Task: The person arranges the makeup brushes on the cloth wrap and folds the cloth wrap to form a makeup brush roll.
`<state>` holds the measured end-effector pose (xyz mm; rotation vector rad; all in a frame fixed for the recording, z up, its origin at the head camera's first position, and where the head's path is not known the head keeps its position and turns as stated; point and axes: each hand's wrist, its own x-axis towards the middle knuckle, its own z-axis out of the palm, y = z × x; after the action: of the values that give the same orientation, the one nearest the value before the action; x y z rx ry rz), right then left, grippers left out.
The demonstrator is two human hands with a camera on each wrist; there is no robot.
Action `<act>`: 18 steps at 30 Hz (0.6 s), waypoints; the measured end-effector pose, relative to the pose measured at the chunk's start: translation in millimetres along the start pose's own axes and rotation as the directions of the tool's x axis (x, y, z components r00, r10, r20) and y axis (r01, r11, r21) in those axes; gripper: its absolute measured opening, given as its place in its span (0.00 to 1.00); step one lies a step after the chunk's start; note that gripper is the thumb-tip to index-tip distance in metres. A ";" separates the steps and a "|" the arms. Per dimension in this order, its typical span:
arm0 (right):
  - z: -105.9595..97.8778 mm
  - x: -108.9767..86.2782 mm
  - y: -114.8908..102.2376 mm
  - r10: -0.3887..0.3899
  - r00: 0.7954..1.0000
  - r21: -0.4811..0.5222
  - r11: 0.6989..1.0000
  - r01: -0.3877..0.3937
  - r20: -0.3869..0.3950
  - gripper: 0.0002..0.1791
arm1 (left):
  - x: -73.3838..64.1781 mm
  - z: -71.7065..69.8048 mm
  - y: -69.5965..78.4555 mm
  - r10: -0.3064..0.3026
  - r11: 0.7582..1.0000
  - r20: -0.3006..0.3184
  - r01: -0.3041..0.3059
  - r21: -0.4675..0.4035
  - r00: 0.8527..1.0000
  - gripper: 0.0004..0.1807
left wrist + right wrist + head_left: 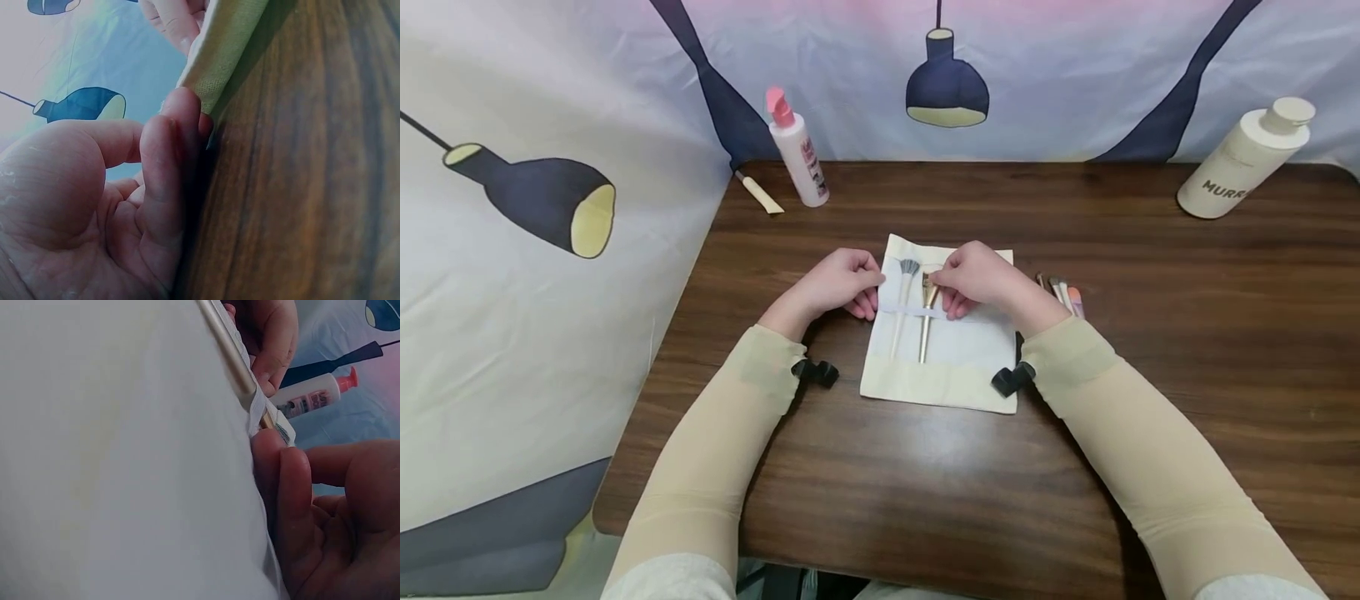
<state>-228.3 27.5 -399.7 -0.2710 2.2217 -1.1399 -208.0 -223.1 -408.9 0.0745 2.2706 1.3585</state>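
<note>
A cream cloth brush roll (940,387) lies spread on the table, its white inside facing up. Across it runs a pale band (891,309), with a white-handled makeup brush (898,327) and a gold makeup brush (924,337) lying under it. My left hand (842,283) pinches the roll's left edge; the left wrist view shows its fingertips (184,103) at the cloth's rim. With thumb and forefinger my right hand (981,277) pinches the gold brush near its head, which the fingers partly hide. In the right wrist view, the gold handle (232,356) passes through the band.
Several more brushes (1063,293) lie right of the roll, partly behind the right forearm. At the back left stand a pink-pump bottle (801,162) and a small cream-handled item (762,194). A large white bottle (1240,162) stands back right, before the fabric backdrop (1037,100).
</note>
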 end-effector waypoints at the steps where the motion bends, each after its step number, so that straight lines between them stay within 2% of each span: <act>1: -1.8 -0.6 -2.1 -0.002 1.000 -0.032 0.999 0.002 -0.002 0.18 | -0.4 -1.3 1.8 0.001 1.000 0.000 -0.001 0.003 1.000 0.10; 5: -5.0 -2.5 -3.4 0.019 1.000 -0.130 0.991 -0.018 0.010 0.20 | -1.7 -1.5 3.0 -0.016 1.000 0.030 0.016 0.004 0.999 0.11; 8: -5.9 -3.2 -2.1 0.014 1.000 -0.168 0.986 -0.015 -0.004 0.21 | -0.6 -1.1 2.3 -0.007 1.000 0.024 0.007 0.002 1.000 0.11; 13: -7.6 -2.8 -4.2 -0.014 1.000 -0.213 0.977 0.008 -0.026 0.21 | -0.1 -3.2 4.8 0.004 1.000 -0.007 -0.004 0.003 1.000 0.11; 18: -6.4 -3.3 -5.3 0.002 1.000 -0.223 0.975 -0.001 0.001 0.19 | -2.3 -3.1 5.4 -0.018 1.000 0.017 0.018 0.008 1.000 0.11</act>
<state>-230.0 30.0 -391.3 -0.3623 2.3497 -0.8885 -208.4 -223.6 -402.3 0.0680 2.2570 1.3349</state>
